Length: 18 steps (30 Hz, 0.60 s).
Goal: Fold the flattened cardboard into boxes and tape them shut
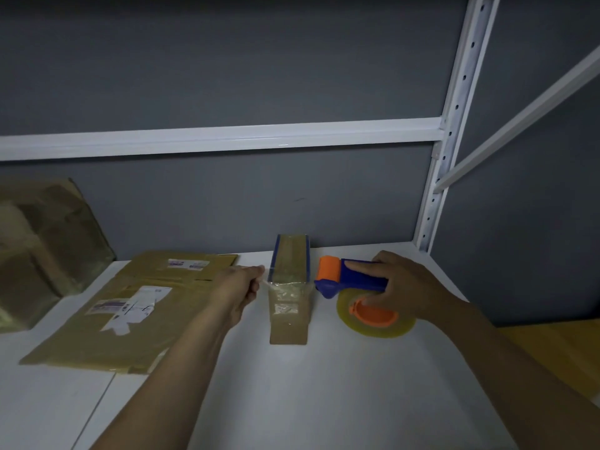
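A small narrow cardboard box (289,300) with blue edges stands on the white table (292,384), clear tape stretched across its top. My left hand (242,284) is at the box's left side and pinches the loose end of the tape. My right hand (402,284) grips the blue handle of the tape dispenser (354,279), which lies just right of the box with its orange roller toward it. The yellowish tape roll (376,316) on an orange hub sits under my right palm.
Flattened cardboard pieces (107,323) with white labels lie on the table to the left. A taped brown carton (39,248) stands at the far left. A white metal shelf post (444,157) and rail rise behind, against a grey wall.
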Each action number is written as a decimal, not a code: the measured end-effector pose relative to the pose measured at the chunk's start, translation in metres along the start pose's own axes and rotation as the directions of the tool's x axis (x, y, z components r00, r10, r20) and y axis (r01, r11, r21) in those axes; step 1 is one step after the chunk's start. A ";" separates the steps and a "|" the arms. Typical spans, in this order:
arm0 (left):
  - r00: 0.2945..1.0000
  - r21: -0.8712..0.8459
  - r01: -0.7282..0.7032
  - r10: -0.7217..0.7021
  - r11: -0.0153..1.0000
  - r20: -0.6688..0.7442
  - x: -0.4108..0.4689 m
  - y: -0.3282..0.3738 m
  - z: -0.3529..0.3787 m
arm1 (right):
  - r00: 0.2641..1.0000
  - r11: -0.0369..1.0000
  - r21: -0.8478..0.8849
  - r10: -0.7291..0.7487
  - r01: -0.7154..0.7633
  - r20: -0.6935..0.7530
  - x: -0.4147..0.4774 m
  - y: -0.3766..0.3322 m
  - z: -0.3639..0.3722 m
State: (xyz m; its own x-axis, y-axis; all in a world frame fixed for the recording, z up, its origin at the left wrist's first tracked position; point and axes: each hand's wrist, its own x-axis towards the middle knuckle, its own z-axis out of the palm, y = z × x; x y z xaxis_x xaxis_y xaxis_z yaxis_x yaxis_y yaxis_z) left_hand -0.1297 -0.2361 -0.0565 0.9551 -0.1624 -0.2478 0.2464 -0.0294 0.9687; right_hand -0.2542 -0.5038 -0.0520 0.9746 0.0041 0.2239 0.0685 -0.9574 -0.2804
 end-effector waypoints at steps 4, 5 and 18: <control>0.998 0.043 0.021 -0.018 0.999 -0.066 0.018 -0.014 0.000 | 0.999 0.989 -0.145 -0.040 0.039 -0.005 0.017 -0.005 0.000; 0.998 0.046 0.037 -0.034 0.998 -0.057 0.022 -0.020 0.001 | 0.999 0.984 -0.175 -0.045 0.044 -0.003 0.020 -0.004 0.000; 0.966 0.227 -0.221 0.245 0.949 -0.083 0.028 -0.059 -0.007 | 0.985 0.997 -0.075 -0.006 0.020 0.172 0.033 -0.003 0.040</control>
State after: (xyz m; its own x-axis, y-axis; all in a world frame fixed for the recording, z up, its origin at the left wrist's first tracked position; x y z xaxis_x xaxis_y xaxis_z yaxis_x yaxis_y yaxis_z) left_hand -0.1165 -0.2325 -0.1211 0.9966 -0.0825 -0.0034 -0.0146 -0.2160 0.9763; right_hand -0.2139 -0.4893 -0.0811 0.9963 0.0600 0.0614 0.0714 -0.9761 -0.2051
